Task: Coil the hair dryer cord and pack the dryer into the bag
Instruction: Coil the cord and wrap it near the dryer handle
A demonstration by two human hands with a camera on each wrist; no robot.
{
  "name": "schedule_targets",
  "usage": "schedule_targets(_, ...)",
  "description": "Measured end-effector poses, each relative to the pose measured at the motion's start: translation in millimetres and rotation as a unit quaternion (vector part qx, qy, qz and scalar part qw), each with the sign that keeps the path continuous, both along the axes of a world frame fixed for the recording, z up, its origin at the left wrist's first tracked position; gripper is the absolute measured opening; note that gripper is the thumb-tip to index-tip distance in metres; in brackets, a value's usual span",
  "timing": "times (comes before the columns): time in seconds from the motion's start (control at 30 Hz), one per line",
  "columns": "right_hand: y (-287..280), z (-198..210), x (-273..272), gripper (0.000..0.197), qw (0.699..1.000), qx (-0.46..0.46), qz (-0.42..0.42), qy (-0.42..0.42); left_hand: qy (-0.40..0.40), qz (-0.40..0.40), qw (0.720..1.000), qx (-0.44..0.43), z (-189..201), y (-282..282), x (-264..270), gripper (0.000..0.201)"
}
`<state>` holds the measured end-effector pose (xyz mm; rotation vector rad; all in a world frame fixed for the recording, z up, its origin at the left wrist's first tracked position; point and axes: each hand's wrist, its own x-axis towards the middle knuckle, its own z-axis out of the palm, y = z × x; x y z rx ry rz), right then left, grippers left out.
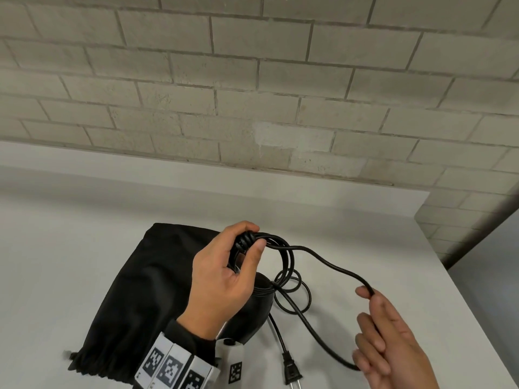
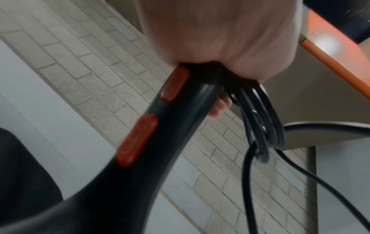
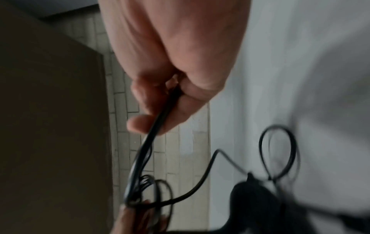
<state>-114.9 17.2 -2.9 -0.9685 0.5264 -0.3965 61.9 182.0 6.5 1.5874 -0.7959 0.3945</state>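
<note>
— Head view: where's your dryer (image 1: 252,310)?
— Your left hand (image 1: 224,279) grips its handle and the coiled cord (image 1: 283,256).
— The right?
— Your right hand (image 1: 390,338) pinches the loose cord; the bag (image 1: 134,290) lies under your left.

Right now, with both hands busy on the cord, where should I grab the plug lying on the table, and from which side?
Take the plug by its black moulded body, pinching the two flat sides from above. Its prongs point toward the near table edge and the cord leaves its far end, so come from the right with the right hand, which is nearest; the left hand grips the coils and the dryer handle.
</note>
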Motion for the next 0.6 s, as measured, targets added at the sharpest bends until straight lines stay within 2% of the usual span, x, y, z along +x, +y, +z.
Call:
schedule_targets(0.07, -9.0, 1.6, -3.5, 0.062, 0.997, -0.04, 0.057, 0.043, 0.015, 0.003, 1.0, -0.01, 0.1, 2.7, 3.3, 0.021)
schedule_targets(0.13, -22.6, 5.5, -7.6, 0.08, 0.982, -0.125, 0.108, 0.094, 0.02, -0.002, 1.0, -0.016, 0.5, 3.3, 5.0, 0.022)
schedule_targets(0.2, -38.6, 11.4, -10.7, 0.081, 0.963, -0.201, 0.131, 0.124, 0.016, -0.015, 1.0, -0.01, 0.3, 1.7, 2.8, 0.023)
schedule_targets(0.3, -56.9, 15.5, -12.6, 0.08, 0.953, -0.272, 0.048, 0.124, 0.014, -0.027, 1.0, -0.01, -0.9, -1.7, -0.9, 0.023)
schedule_targets(0.37, -59.4, 8.5, -10.7, 0.067, 0.944, -0.311, -0.019, 0.109, 0.023, -0.021, 0.999, -0.019, -1.0, -1.6, 0.4, 0.022)
schedule_targets(0.43, -51.1, -1.7, -2.8, 0.029, 0.921, -0.373, -0.074, 0.088, 0.034, -0.007, 0.999, -0.029, -0.3, 0.2, 2.9, 0.019)
schedule_targets(0.53, -20.4, -4.4, 14.9, 0.022, 0.863, -0.474, -0.167, 0.049, 0.037, 0.001, 0.999, -0.029, 0.9, 2.5, 4.4, 0.018)
schedule_targets(0.6, 10.7, 7.6, 26.8, 0.01, 0.833, -0.528, -0.167, -0.017, 0.035, -0.003, 0.999, -0.025, 1.3, 2.0, 2.6, 0.019)
